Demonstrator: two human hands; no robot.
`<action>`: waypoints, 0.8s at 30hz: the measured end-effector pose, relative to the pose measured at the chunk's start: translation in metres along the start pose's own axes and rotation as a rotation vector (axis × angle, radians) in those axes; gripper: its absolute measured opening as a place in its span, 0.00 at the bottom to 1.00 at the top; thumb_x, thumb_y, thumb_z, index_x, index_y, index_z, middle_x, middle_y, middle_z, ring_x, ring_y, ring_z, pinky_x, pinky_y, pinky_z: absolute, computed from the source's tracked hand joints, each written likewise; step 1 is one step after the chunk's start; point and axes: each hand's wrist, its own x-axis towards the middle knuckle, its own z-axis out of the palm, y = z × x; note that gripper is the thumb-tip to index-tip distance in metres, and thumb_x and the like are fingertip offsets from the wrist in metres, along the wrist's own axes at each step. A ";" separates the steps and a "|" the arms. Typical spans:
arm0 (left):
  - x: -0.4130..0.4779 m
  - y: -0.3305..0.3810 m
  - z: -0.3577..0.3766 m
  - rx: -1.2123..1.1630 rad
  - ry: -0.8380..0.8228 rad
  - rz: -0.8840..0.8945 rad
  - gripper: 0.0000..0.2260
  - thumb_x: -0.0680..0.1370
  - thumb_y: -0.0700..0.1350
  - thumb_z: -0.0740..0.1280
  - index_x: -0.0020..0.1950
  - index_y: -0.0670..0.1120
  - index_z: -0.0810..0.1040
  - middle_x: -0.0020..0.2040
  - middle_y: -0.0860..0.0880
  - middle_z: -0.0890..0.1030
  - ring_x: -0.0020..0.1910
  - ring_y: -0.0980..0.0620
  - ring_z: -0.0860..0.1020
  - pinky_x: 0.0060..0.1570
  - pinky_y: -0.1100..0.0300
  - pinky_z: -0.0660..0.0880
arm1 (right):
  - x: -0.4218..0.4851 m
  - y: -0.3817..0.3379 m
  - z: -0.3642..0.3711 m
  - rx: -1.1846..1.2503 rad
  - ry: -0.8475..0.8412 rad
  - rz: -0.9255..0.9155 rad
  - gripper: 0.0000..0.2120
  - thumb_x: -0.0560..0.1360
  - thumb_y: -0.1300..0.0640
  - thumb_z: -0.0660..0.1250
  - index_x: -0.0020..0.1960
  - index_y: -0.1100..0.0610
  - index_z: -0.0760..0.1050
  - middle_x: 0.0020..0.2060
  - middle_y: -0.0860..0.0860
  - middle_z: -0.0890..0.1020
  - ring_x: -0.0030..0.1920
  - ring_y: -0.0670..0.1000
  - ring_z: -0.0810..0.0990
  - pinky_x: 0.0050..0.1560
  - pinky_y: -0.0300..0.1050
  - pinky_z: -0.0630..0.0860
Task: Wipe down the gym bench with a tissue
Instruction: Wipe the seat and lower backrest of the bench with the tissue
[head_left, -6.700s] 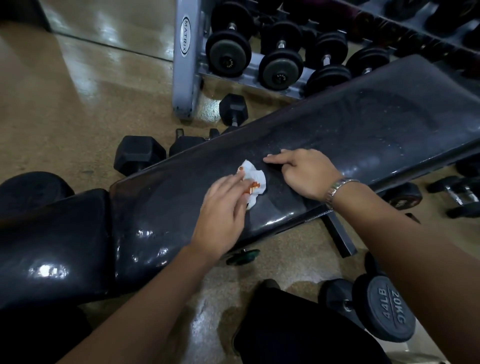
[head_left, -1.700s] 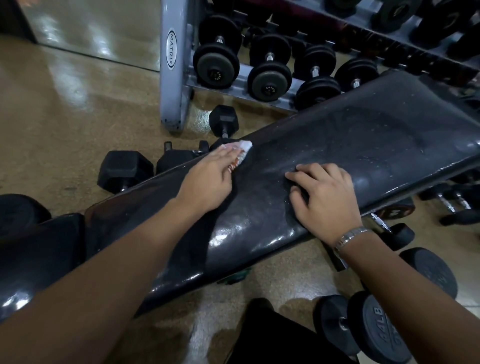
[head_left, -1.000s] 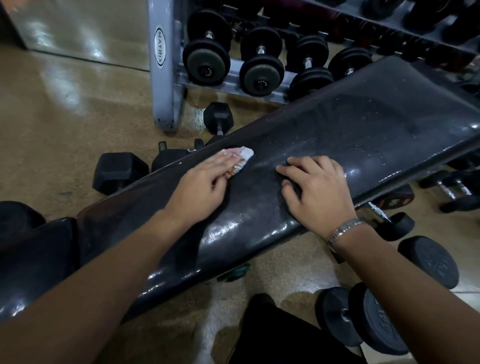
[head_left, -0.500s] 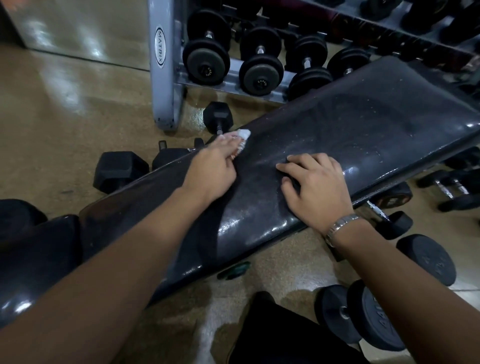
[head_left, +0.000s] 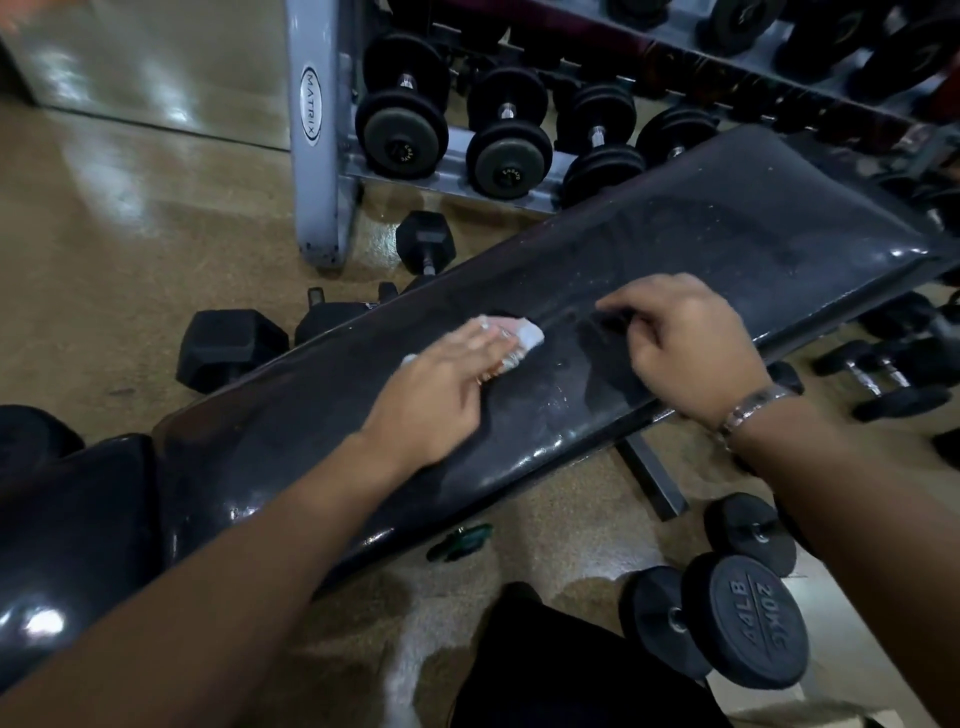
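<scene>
The black padded gym bench (head_left: 727, 244) runs diagonally from lower left to upper right. My left hand (head_left: 447, 384) lies flat on the pad's middle, pressing a crumpled white tissue (head_left: 522, 340) with reddish stains under its fingers. My right hand (head_left: 685, 343) hovers just right of it over the pad, fingers curled downward and holding nothing, with a metal watch on the wrist. Both hands look motion-blurred.
A grey dumbbell rack (head_left: 311, 145) with several black dumbbells stands behind the bench. Hex dumbbells (head_left: 228, 348) lie on the floor on the bench's far side. A 20 kg dumbbell (head_left: 748, 623) sits at lower right, more dumbbells (head_left: 893, 369) at right. My dark trouser leg (head_left: 561, 670) is below.
My left hand has slid the tissue from the pad's far edge toward the middle. My right hand has lifted off the pad, fingers curling.
</scene>
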 end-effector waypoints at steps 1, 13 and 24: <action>0.012 -0.007 0.000 0.022 0.032 -0.062 0.30 0.75 0.37 0.56 0.76 0.56 0.70 0.76 0.53 0.70 0.79 0.57 0.62 0.73 0.44 0.67 | -0.002 0.004 -0.002 -0.059 -0.003 -0.013 0.18 0.72 0.65 0.61 0.56 0.52 0.82 0.53 0.48 0.83 0.54 0.54 0.76 0.55 0.46 0.74; 0.015 0.027 0.008 -0.014 0.073 -0.187 0.31 0.73 0.40 0.54 0.76 0.57 0.69 0.77 0.54 0.69 0.79 0.58 0.60 0.74 0.43 0.66 | -0.027 0.023 0.017 -0.202 0.082 -0.024 0.20 0.71 0.60 0.60 0.59 0.55 0.82 0.55 0.53 0.83 0.51 0.60 0.77 0.52 0.57 0.77; -0.019 0.058 0.033 0.006 0.033 -0.013 0.30 0.75 0.36 0.57 0.75 0.56 0.71 0.77 0.53 0.69 0.79 0.56 0.61 0.73 0.46 0.66 | -0.028 0.021 0.018 -0.235 0.073 0.000 0.19 0.72 0.58 0.59 0.59 0.55 0.82 0.53 0.52 0.83 0.49 0.58 0.76 0.47 0.53 0.77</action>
